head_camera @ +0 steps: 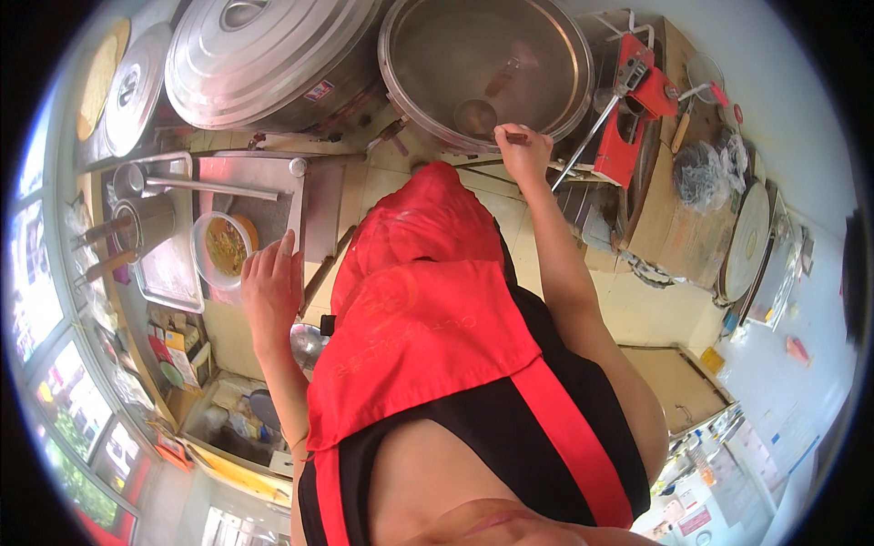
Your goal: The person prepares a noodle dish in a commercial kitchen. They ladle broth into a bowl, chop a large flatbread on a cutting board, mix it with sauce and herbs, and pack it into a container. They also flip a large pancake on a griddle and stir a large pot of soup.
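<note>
My right hand (pixel 524 153) is closed on the brown handle of a ladle at the near rim of a large open metal pot (pixel 391 85). The round ladle bowl (pixel 476 118) lies in or just over the cloudy liquid. Farther in, a brown-handled utensil or its reflection (pixel 504 76) shows; I cannot tell which. My left hand (pixel 272 283) rests fingers apart beside a white bowl (pixel 202 252) with reddish-brown food in it, and no held thing shows. Whether the fingers touch the bowl's rim is unclear.
A big lidded metal pot (pixel 273 54) stands left of the open one. A long-handled metal ladle (pixel 212 188) and a metal tray (pixel 191 290) lie at the left. A red metal device with a lever (pixel 618 153) stands at the right, by cardboard (pixel 672 239) and plastic bags (pixel 700 177).
</note>
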Tool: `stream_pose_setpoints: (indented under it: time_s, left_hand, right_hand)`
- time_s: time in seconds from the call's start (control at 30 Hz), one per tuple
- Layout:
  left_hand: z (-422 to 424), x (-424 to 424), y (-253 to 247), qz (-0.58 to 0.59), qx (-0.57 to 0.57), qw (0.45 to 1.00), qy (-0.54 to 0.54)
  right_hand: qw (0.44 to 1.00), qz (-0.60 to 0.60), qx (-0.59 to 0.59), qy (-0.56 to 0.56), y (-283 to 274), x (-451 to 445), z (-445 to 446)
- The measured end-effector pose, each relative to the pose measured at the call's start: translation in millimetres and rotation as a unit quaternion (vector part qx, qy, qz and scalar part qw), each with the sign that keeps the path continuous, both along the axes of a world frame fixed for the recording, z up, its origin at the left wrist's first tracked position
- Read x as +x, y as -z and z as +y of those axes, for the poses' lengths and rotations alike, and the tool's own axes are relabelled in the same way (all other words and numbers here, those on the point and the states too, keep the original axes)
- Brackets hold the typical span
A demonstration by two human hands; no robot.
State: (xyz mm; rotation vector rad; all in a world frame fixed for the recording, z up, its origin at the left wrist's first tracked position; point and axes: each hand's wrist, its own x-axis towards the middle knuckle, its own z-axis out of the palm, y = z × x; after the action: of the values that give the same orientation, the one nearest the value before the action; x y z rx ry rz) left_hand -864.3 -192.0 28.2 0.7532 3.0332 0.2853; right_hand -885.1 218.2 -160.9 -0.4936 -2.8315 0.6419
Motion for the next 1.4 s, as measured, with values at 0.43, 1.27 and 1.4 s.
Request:
stream_pose_setpoints:
  time_s: [0.43,1.27,1.4]
  left_hand:
    - [-2,2,7,-0.009,-0.009,1.0,0.004]
    - [31,-11,4,-0.028,-0.015,0.999,-0.008]
    - [29,-8,7,-0.032,-0.01,0.999,-0.011]
  right_hand:
    - [0.997,-0.044,-0.063,0.031,-8,-7,28]
    - [0.978,-0.004,-0.209,0.02,-84,-9,39]
    - [0.977,0.008,-0.212,0.015,-120,-2,32]
